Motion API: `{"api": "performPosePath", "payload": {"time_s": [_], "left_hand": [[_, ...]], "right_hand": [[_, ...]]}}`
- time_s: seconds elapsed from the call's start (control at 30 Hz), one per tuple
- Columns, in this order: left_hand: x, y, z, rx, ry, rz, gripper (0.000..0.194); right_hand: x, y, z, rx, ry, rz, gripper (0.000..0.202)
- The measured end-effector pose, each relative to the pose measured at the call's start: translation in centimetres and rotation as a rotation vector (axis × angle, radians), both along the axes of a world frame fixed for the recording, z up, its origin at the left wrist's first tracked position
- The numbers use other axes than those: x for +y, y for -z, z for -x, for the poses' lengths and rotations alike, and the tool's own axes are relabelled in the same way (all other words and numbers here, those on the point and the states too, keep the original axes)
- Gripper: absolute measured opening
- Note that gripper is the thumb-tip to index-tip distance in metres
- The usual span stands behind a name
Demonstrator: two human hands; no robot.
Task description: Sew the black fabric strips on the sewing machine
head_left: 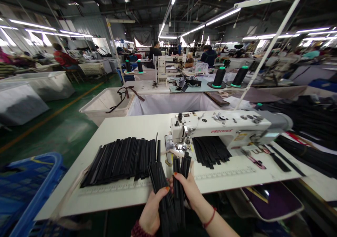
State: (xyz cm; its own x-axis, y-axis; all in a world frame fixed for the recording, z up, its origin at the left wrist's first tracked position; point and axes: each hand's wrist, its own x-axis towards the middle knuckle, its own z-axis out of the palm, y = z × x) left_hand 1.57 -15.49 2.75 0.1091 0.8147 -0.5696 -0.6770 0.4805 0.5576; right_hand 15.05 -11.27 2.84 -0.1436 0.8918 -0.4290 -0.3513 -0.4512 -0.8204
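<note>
My left hand (pixel 152 209) is closed round a bundle of black fabric strips (pixel 160 181), thumb lying on top. Another bunch of black strips (pixel 181 167) is gripped in my right hand (pixel 188 189), close beside the first. Both bunches hang over the front edge of the white sewing table (pixel 126 196). A wide row of similar black strips (pixel 121 160) lies on the table to the left. More strips (pixel 210 151) rest under the arm of the white sewing machine (pixel 218 124), whose needle area is just beyond my hands.
Pink-handled scissors (pixel 254 160) and a dark-handled tool (pixel 279 161) lie on the right of the table. A blue plastic basket (pixel 52 163) stands at the left. Behind the table are a pale cloth-lined bin (pixel 168 103) and thread cones (pixel 219 77). Black material (pixel 310 121) is piled at right.
</note>
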Motion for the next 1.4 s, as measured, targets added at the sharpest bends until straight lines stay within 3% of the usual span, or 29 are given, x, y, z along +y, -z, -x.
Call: {"api": "performPosePath", "payload": {"time_s": [0.2, 0.33, 0.53, 0.8, 0.97, 1.1, 1.27, 1.4], "left_hand": [[0.2, 0.3, 0.4, 0.070, 0.004, -0.002, 0.027], [0.1, -0.5, 0.3, 0.076, 0.027, -0.062, 0.042], [0.1, -0.8, 0.0, 0.076, 0.005, -0.127, 0.053], [-0.3, -0.7, -0.2, 0.090, -0.019, -0.120, 0.057], [0.1, -0.5, -0.2, 0.044, -0.041, -0.038, 0.044], [0.4, -0.4, -0.1, -0.013, -0.065, 0.034, 0.026], [0.2, -0.4, 0.5, 0.063, -0.090, 0.136, 0.009], [0.1, -0.7, 0.6, 0.027, -0.032, 0.083, 0.016]], "right_hand": [[0.1, 0.3, -0.6, 0.052, 0.014, 0.045, 0.039], [-0.2, -0.3, -0.5, 0.044, -0.084, 0.031, 0.052], [-0.5, -1.0, -0.2, 0.014, -0.171, -0.132, 0.049], [-0.7, -0.4, -0.1, 0.011, -0.127, 0.006, 0.042], [-0.9, 0.3, 0.3, 0.145, -0.007, 0.092, 0.034], [-0.8, 0.8, -0.1, 0.172, 0.015, 0.134, 0.040], [-0.5, 0.8, -1.1, 0.149, 0.026, 0.115, 0.036], [-0.4, 0.7, -1.2, 0.147, -0.047, 0.137, 0.036]]}}
